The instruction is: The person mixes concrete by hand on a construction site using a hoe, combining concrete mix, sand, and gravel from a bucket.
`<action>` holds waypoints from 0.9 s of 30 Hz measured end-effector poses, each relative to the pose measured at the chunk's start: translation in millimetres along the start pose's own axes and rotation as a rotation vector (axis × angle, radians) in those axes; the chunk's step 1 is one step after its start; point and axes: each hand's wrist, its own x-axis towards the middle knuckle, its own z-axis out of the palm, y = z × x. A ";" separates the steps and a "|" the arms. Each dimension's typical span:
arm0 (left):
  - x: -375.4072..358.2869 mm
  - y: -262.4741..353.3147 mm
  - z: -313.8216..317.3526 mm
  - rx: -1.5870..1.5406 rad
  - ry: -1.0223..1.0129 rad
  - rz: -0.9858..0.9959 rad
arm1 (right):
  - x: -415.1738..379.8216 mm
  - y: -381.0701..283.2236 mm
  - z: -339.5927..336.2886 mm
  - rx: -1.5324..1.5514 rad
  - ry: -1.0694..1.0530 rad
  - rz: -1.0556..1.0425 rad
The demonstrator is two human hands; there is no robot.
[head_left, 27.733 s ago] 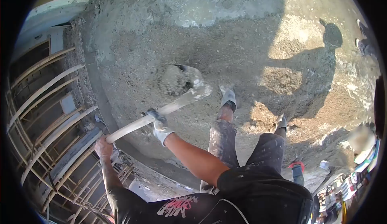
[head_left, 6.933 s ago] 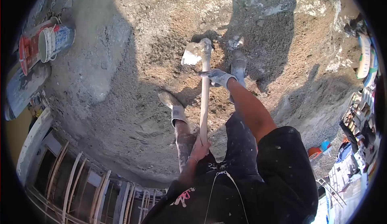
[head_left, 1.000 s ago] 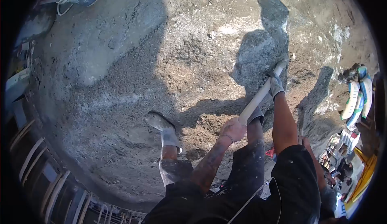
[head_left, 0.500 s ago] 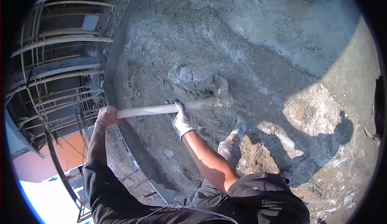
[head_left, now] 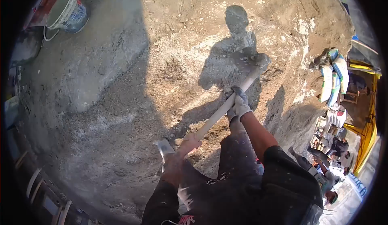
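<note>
My bare left hand (head_left: 189, 145) is wrapped around the butt end of a pale, long-handled hoe (head_left: 216, 118), low and close in front of my legs. Farther up the shaft, my right hand (head_left: 241, 104), in a white and dark work glove, grips it too. The handle slants up and to the right. Its mortar-crusted head is at the far end, over the sunlit gravelly mix (head_left: 182, 63), where my shadow falls. The blade is partly lost in that shadow. My feet stand in the mix on either side of the handle's lower half.
A white and blue bucket (head_left: 72, 16) stands at the upper left near the wet grey mix. Several filled sacks (head_left: 335, 79) lie at the right. Beyond them are people (head_left: 337, 146) and a yellow frame (head_left: 365, 144). Wooden poles (head_left: 34, 182) line the lower left.
My view and body have turned right, from the shaded mix beside the scaffold to the sunlit part. The hoe has swung along, with both hands still on its handle.
</note>
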 end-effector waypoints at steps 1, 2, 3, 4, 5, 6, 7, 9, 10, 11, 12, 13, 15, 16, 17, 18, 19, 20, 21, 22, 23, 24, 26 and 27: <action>34.3 54.0 30.8 0.117 0.173 0.160 | 20.0 -67.0 -15.3 -0.153 0.113 -0.101; 71.7 105.3 51.5 0.009 0.148 0.261 | 46.3 -124.5 -38.4 -0.086 0.090 -0.206; 101.5 160.5 64.5 0.017 0.204 0.412 | 59.0 -186.9 -42.2 -0.091 0.108 -0.315; 122.7 221.3 68.0 0.074 0.195 0.471 | 62.7 -243.1 -39.0 -0.110 0.140 -0.428; 155.1 267.8 81.5 -0.009 0.213 0.485 | 96.7 -290.6 -61.4 -0.245 0.088 -0.627; 178.4 314.4 83.0 0.075 0.248 0.550 | 105.4 -336.3 -53.9 -0.463 0.198 -0.731; 196.3 357.1 79.5 0.120 0.276 0.587 | 130.1 -375.2 -50.5 -0.471 0.275 -0.740; 249.1 401.1 78.0 0.082 0.375 0.625 | 204.2 -422.8 -53.7 -0.336 0.154 -0.871; 265.7 407.3 69.4 0.102 0.374 0.605 | 232.7 -427.4 -46.6 -0.368 0.103 -0.906; 277.6 403.3 54.2 0.099 0.368 0.587 | 252.4 -418.2 -35.4 -0.582 0.155 -0.932; 288.0 385.9 43.8 0.097 0.363 0.556 | 332.8 -386.8 -38.1 -0.650 0.055 -0.868; 294.6 351.8 44.7 -0.052 0.274 0.424 | 354.2 -344.6 -25.6 -0.839 0.075 -0.803; 275.9 271.2 63.3 -0.386 0.180 0.096 | 377.8 -198.7 -1.5 -1.652 -0.033 -0.830; 255.0 231.9 75.0 -0.570 0.168 -0.099 | 376.6 -116.9 5.0 -1.713 -0.147 -0.840; 237.5 190.3 68.9 -0.549 0.150 -0.165 | 368.0 -55.3 19.4 -1.186 0.207 -0.413; 221.9 160.3 56.2 -0.517 0.127 -0.230 | 336.4 -55.9 35.9 -1.078 0.099 -0.279; 201.7 152.1 67.6 -0.526 0.104 -0.278 | 297.8 -53.4 26.7 -0.983 0.025 -0.101; 183.0 151.3 80.6 -0.511 0.183 -0.228 | 273.8 -40.1 16.7 -1.011 0.017 -0.073; 170.3 154.0 79.1 -0.486 0.278 -0.140 | 261.7 -36.9 13.3 -0.899 -0.026 0.007; 156.6 152.6 72.8 -0.510 0.296 -0.110 | 255.0 -38.7 12.6 -0.791 -0.074 0.065; 139.0 143.2 71.1 -0.421 0.289 -0.123 | 255.7 -20.2 4.4 -0.923 -0.147 -0.124; 121.6 129.3 70.5 -0.328 0.279 -0.149 | 258.5 7.1 -10.3 -1.044 -0.219 -0.308; 97.6 101.5 60.8 -0.282 0.324 -0.116 | 237.6 28.4 -17.1 -1.068 -0.244 -0.333; 85.6 95.1 53.2 -0.236 0.302 -0.115 | 216.9 31.3 -14.3 -1.017 -0.248 -0.309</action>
